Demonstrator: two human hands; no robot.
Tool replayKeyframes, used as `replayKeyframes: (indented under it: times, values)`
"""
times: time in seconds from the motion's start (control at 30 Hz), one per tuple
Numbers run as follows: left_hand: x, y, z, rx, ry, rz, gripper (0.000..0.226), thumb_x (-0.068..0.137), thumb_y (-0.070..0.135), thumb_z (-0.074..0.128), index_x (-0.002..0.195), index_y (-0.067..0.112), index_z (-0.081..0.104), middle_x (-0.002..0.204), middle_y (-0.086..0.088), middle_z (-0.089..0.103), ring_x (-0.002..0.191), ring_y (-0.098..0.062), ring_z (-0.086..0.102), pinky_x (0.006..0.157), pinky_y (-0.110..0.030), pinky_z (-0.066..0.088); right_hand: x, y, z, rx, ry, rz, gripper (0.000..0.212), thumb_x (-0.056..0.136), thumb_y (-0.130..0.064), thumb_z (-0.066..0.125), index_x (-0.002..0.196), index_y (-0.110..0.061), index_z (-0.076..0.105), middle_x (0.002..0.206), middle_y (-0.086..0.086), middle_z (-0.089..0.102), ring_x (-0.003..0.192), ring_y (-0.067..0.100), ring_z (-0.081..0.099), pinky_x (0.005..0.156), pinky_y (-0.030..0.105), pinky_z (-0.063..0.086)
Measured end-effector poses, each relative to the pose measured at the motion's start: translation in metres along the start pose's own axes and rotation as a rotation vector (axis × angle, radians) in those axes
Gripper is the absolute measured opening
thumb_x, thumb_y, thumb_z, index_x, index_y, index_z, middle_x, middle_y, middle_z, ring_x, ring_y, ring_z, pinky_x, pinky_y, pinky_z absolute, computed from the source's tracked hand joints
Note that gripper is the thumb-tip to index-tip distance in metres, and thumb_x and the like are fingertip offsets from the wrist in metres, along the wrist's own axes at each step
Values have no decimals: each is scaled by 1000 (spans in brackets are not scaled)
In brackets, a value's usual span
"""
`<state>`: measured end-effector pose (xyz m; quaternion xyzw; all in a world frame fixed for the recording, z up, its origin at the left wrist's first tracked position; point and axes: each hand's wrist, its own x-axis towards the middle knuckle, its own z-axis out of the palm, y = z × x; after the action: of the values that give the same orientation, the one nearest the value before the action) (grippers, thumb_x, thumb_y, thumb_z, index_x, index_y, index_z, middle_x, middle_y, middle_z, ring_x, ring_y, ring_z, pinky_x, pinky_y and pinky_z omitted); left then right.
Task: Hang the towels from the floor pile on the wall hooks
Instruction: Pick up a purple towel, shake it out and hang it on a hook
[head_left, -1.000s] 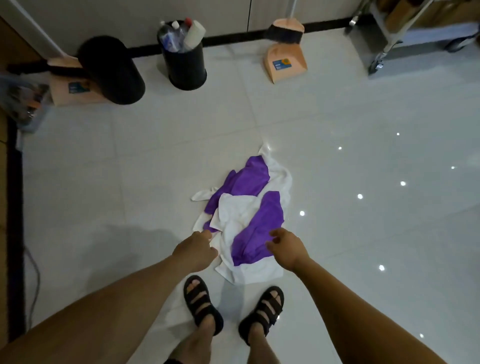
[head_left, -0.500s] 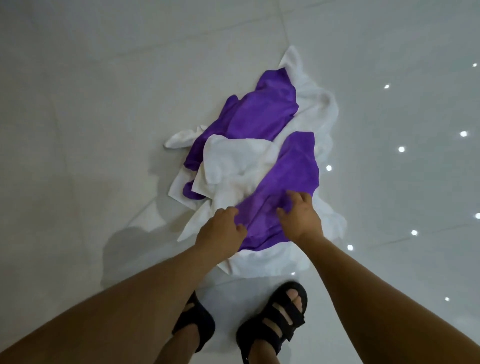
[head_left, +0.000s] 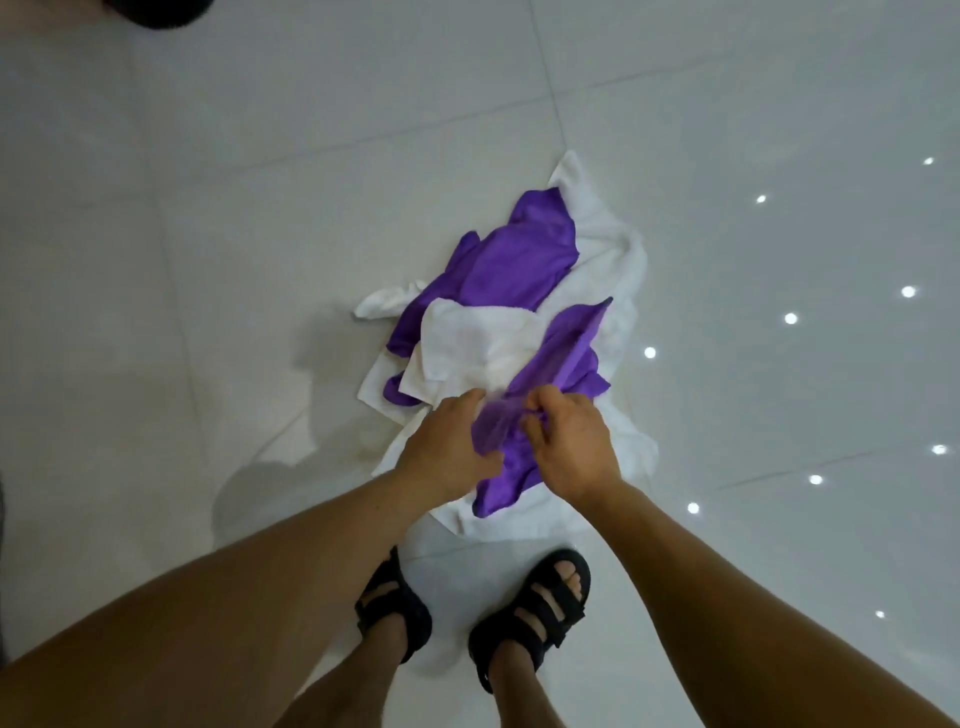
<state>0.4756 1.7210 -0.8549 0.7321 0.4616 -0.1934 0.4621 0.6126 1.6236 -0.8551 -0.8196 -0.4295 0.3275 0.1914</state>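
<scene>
1. Two black strapped sandals (head_left: 530, 618), open at the toe, stand flat on the floor (head_left: 208, 260), just short of the towel pile (head_left: 621, 332).
2. Two bare forearms reach down and forward over the feet and converge above the pile's near edge.
3. The left hand (head_left: 447, 449) is knuckles-up. Its fingers are curled and closed on a bunched fold of the near purple towel (head_left: 558, 358).
4. The right hand (head_left: 574, 449) sits just beside the left. Its fingers are bent and its thumb is tucked in, pinching the same purple fold. The cloth between the two hands is motion-blurred.
5. The near purple towel is smooth, with a slight sheen. It runs as a raised ridge from the hands away toward a pointed far corner.
6. A white towel (head_left: 467, 332), of soft nap, lies crumpled against the ridge's left side.
7. The far purple towel (head_left: 519, 260) lies in loose folds behind it.
8. A lower white towel (head_left: 613, 260) spreads beneath the others, and its edges protrude at the far tip and the near side.
9. The floor is of large, glossy, pale tiles with thin grout lines. Round light reflections (head_left: 790, 318) dot the right side.
10. A dark rounded object (head_left: 156, 13) is cut off at the top left edge.
</scene>
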Motion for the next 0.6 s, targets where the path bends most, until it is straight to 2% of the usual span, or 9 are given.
replayKeyframes:
  times: [0.07,0.13,0.17,0.23,0.3,0.33,0.4,0.5,0.6]
  values:
    - [-26,34,-35,-59,-21,59,75,74,37,73,141,24,39,137,-1,50,124,-21,50,97,-39,46,-8,-44,-40,41,-38,-75,11,97,-13,46,102,-18,55,87,-2,67,72,13,57,62,19,39]
    - [-53,61,-70,-108,-2,100,31,76,29,71,105,28,60,101,4,66,100,-21,62,80,-37,52,-17,-92,-83,170,-29,-84,12,99,-18,43,97,-29,49,81,-19,61,71,-1,58,61,11,40]
    - [-68,75,-90,-103,7,108,13,79,27,69,85,27,58,84,5,64,89,-23,63,71,-33,50,-22,-116,-106,243,9,-80,12,99,-21,43,94,-32,47,79,-22,59,72,-3,59,61,10,41]
    - [-92,95,-124,-88,16,108,15,87,23,62,77,21,52,78,0,62,82,-28,61,65,-30,43,-29,-156,-147,346,97,-78,5,98,-24,45,95,-28,48,79,-19,59,75,5,60,68,19,47]
    - [-125,115,-165,-135,50,149,6,89,13,57,87,8,61,86,-10,64,84,-30,61,70,-33,44,-42,-201,-194,365,157,-116,2,97,-23,48,97,-24,50,82,-15,60,77,16,61,73,33,50]
    - [-142,126,-185,-154,59,173,11,88,9,56,92,2,62,90,-15,66,86,-30,61,73,-34,45,-50,-222,-216,358,169,-140,2,97,-22,49,97,-24,50,83,-12,61,78,17,61,74,36,50]
    - [-178,149,-226,-189,44,185,16,85,7,52,93,3,65,88,-14,67,81,-28,60,72,-34,46,-64,-261,-254,351,186,-163,2,97,-23,51,96,-25,51,82,-3,65,74,17,60,72,35,50]
    - [-232,184,-279,-278,22,205,14,77,12,49,70,14,61,67,2,59,63,-15,51,60,-29,40,-84,-313,-304,442,265,-156,7,93,-33,57,90,-28,53,78,-2,65,71,15,60,68,34,50]
    - [-289,220,-325,-514,75,238,14,63,19,49,51,21,55,53,9,52,52,-10,45,53,-25,35,-101,-354,-347,618,233,-197,37,69,-53,76,92,-32,57,87,-8,67,80,11,66,71,29,56]
